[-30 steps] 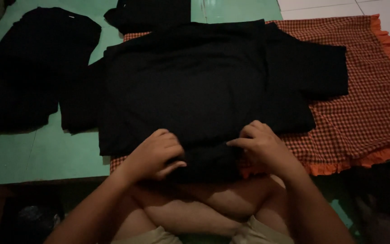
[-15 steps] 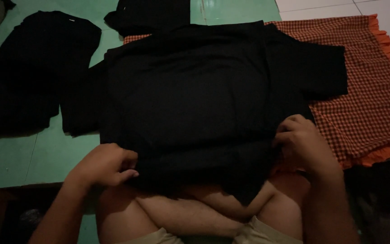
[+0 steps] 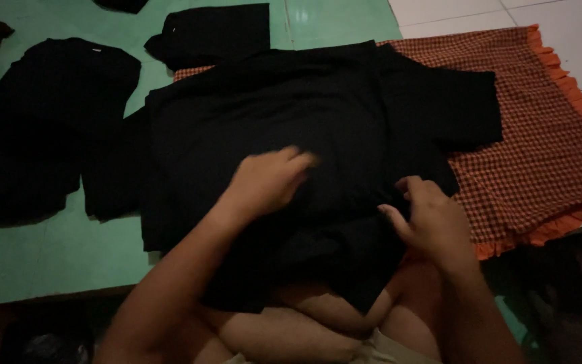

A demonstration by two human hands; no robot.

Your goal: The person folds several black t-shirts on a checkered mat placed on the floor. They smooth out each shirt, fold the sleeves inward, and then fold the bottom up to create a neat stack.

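L hand [image 3: 267, 178] lying flat, fingers spread, on black shirt [image 3: 291, 128]; R hand [image 3: 432, 219] pinching shirt's lower edge over checked cloth [image 3: 540, 155].

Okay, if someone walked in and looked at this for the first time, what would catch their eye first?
The big black T-shirt spread flat in the middle, with the left hand pressed on its front and the right hand at its lower right hem. Under it, to the right, lies an orange checked cloth with a frilled edge. Another black shirt lies on the green floor at far left.
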